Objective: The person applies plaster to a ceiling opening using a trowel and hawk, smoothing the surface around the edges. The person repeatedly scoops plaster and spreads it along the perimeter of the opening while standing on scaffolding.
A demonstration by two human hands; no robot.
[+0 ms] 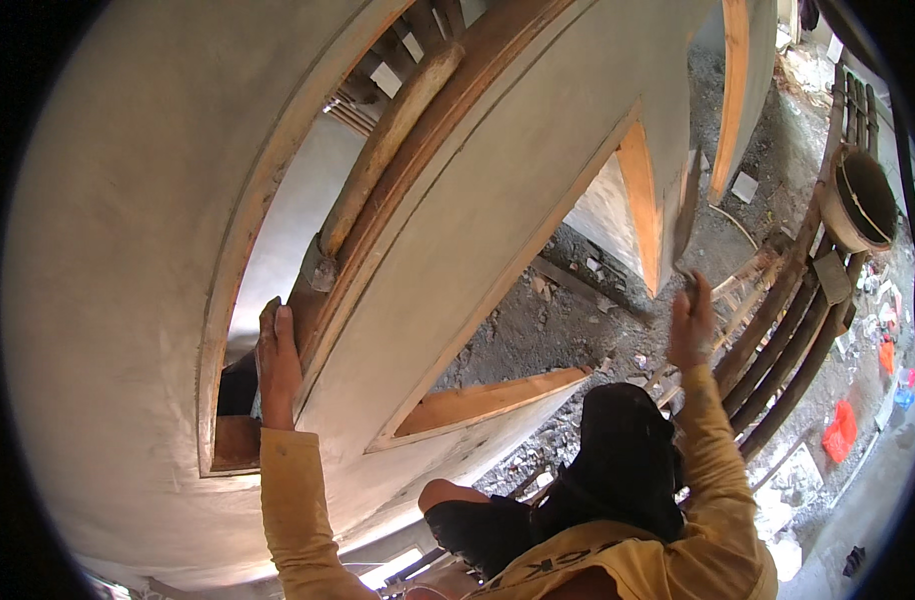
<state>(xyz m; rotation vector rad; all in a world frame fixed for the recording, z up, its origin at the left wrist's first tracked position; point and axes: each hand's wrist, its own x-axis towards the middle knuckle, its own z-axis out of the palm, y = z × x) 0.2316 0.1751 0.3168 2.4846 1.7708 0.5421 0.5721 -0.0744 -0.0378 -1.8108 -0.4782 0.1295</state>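
My left hand [278,365] reaches into the left wall opening and grips the inner edge of its wooden window frame [323,325]. Its fingers point upward, partly hidden behind the frame. Just above it, a round wooden pole [398,135] lies along the inside of the opening. Out to the right, my right hand [692,325] is closed on a trowel whose thin blade [689,205] shows almost edge-on; the handle is mostly hidden. The blade is near the grey plastered wall [498,150], but whether it touches cannot be told.
A second wood-framed opening [508,390] lies between my arms. At right, several scaffold poles [788,330] carry a bucket [858,200] and a small block [832,277]. Rubble covers the ground far below, with a red plastic bag [839,432] on it.
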